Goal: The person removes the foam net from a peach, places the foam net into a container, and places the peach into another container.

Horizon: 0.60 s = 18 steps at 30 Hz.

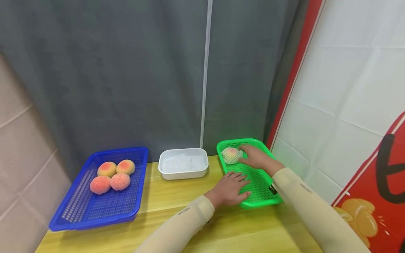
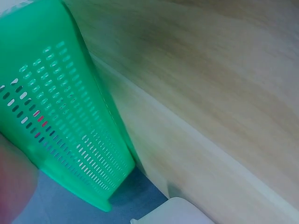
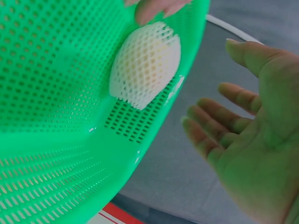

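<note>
A peach in a white foam net (image 1: 231, 155) lies at the back left of the green basket (image 1: 257, 182). Close on its right is my right hand (image 1: 255, 157), its fingers spread and nothing in its palm. In the right wrist view the right hand (image 3: 252, 121) shows large, apart from the netted peach (image 3: 145, 65). My left hand (image 1: 231, 189) hovers at the basket's near left rim with fingers stretched out. A blurred part of the left hand (image 2: 16, 182) shows beside the basket wall (image 2: 70, 107) in the left wrist view.
To the left stands a blue basket (image 1: 136, 196) with several peaches (image 1: 120, 181) grouped inside. A white tray (image 1: 183, 175) between the baskets holds foam nets (image 1: 179, 162). A grey curtain (image 1: 126, 77) hangs right behind the wooden table (image 1: 171, 214).
</note>
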{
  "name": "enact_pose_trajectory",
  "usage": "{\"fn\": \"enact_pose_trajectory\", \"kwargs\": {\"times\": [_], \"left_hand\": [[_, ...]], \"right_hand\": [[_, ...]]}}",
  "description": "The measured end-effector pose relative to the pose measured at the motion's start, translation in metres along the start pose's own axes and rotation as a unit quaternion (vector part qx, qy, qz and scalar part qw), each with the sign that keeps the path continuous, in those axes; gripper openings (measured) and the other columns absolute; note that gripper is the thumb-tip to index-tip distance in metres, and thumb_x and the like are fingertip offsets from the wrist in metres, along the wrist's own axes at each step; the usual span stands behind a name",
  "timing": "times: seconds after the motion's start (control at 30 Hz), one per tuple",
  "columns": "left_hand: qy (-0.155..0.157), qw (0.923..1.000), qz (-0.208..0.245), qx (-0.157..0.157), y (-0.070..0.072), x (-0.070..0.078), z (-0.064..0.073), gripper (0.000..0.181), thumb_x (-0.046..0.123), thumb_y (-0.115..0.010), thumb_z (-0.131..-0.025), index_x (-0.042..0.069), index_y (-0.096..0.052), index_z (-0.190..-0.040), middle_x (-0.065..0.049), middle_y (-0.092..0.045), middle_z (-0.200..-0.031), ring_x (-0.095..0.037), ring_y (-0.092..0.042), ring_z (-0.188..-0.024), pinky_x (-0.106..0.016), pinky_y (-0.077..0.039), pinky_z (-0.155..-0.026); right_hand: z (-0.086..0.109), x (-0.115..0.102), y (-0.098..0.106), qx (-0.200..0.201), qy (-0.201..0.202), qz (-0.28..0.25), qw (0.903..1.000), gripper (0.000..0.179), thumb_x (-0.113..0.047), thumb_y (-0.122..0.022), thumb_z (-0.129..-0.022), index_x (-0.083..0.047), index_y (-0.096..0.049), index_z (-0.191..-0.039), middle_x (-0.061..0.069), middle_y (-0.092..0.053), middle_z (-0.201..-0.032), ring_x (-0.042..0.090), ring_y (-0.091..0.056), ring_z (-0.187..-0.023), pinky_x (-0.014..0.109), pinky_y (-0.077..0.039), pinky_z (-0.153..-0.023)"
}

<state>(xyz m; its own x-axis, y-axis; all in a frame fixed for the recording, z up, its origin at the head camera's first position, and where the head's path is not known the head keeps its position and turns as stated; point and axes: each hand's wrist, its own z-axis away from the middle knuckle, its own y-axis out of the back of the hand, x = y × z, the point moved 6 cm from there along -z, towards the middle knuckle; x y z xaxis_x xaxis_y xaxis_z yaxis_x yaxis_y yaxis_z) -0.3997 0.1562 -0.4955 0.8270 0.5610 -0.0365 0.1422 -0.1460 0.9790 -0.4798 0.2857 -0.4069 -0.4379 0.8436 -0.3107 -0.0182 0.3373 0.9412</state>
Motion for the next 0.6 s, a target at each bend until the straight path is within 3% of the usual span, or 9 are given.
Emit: {"fn": "enact_pose_trajectory", "kwargs": {"times": [0.27,0.6], "left_hand": [[0.001,0.9999,-0.011,0.000,-0.004,0.001,-0.001,0.063,0.059,-0.028,-0.116,0.027,-0.058,-0.161,0.005,-0.054,-0.167,-0.018,-0.042,-0.159,-0.042,-0.030,-0.130],[-0.003,0.9999,-0.011,-0.001,-0.005,0.007,0.000,0.059,0.056,-0.032,-0.116,0.027,-0.063,-0.157,0.007,-0.059,-0.161,-0.017,-0.048,-0.152,-0.042,-0.035,-0.126]], "right_hand": [[-0.034,0.000,-0.011,-0.025,0.011,0.061,0.9978,0.068,-0.026,-0.078,-0.106,0.003,-0.050,-0.160,0.030,-0.049,-0.163,0.053,-0.044,-0.152,0.066,-0.043,-0.118],[-0.065,0.015,-0.044,-0.064,0.004,0.121,0.9906,0.080,-0.030,-0.087,-0.099,-0.006,-0.048,-0.164,0.028,-0.048,-0.163,0.052,-0.050,-0.146,0.065,-0.048,-0.113]]}}
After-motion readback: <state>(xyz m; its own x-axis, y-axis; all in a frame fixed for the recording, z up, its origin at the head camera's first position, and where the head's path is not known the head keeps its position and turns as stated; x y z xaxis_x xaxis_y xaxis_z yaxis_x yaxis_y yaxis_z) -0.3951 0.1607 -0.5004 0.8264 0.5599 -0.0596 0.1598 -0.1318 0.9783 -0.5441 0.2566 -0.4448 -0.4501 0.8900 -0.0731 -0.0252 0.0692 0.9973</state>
